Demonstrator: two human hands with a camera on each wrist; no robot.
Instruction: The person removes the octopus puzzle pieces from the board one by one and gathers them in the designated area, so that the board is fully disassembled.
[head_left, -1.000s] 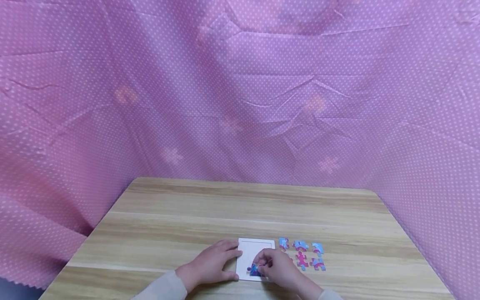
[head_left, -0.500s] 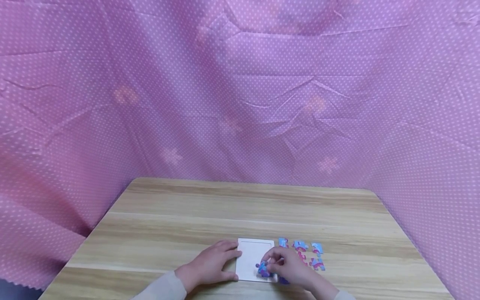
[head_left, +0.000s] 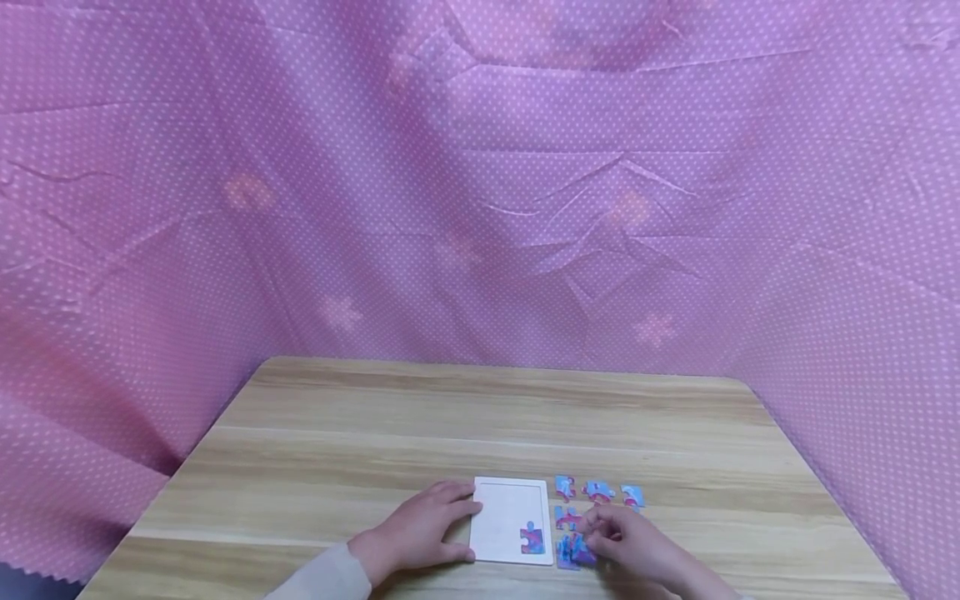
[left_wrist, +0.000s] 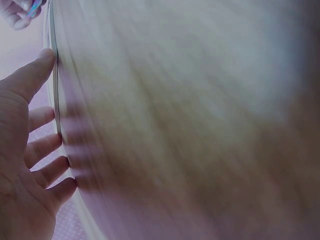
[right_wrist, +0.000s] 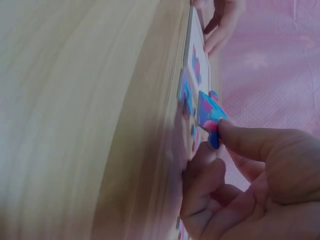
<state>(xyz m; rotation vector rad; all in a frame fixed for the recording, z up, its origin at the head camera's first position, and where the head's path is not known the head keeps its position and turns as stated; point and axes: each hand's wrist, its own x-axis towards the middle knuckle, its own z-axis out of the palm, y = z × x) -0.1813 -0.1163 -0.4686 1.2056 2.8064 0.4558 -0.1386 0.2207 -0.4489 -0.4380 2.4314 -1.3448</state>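
My right hand pinches a jigsaw piece, blue with pink, between thumb and finger. It hovers tilted just above the front of the loose pieces, right of a white puzzle tray. One purple-blue piece lies inside the tray at its front right corner. My left hand rests on the table at the tray's left side. Its extended fingers and thumb touch the tray's edge. Another loose piece lies beside the held one, partly covered by it.
Several loose pieces lie right of the tray, among them a light-blue one in the back row and a pink one nearer. All sit on a wood-grain table. A pink dotted cloth hangs around its back and sides.
My right hand has moved right from over the tray to above the loose pieces, carrying its piece. The piece in the tray's corner is now uncovered. My left hand has stayed put.
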